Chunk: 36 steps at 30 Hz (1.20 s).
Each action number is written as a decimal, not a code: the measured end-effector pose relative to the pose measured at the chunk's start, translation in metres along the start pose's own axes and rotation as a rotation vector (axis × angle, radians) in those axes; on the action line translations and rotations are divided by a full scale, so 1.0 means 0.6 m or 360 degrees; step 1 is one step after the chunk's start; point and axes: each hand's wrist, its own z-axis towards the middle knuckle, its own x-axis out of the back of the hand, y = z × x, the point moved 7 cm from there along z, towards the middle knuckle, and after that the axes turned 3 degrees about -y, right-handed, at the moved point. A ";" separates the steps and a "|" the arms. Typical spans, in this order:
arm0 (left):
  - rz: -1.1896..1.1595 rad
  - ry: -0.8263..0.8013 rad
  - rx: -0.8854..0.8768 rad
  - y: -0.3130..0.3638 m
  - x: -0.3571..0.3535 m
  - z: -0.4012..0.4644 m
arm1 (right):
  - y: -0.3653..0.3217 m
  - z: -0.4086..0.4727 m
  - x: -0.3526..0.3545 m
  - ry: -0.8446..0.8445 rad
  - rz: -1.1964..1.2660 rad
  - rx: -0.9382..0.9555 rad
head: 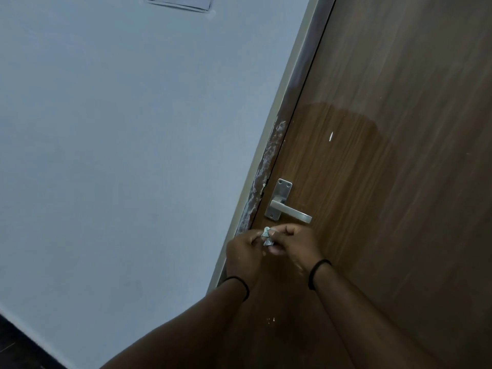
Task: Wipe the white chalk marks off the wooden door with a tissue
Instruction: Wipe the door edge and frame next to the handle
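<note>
Wooden door point(386, 155) fills your view from twelve to four o'clock. Below its metal handle point(286, 209), your left hand point(243, 253) and right hand point(296, 243) both pinch a crumpled tissue point(267, 236). A white mark point(331, 136) sits at one o'clock from the handle.

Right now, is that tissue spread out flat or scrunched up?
Scrunched up. The tissue is a small crumpled wad pinched between the left hand and right hand, just below the door handle.
</note>
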 end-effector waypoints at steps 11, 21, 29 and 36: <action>0.1060 -0.0643 -0.0708 -0.052 -0.127 0.047 | -0.271 0.150 0.053 0.0649 -0.0715 0.1004; 0.1238 -0.0861 -0.0622 -0.162 -0.159 0.069 | -0.355 0.274 0.007 0.0845 -0.1454 0.1463; 0.1250 -0.0949 -0.0578 -0.187 -0.166 0.071 | -0.316 0.240 -0.006 0.0679 -0.1810 0.1805; 0.1333 -0.0986 -0.0467 -0.185 -0.163 0.072 | -0.332 0.266 -0.030 0.0903 -0.1817 0.1595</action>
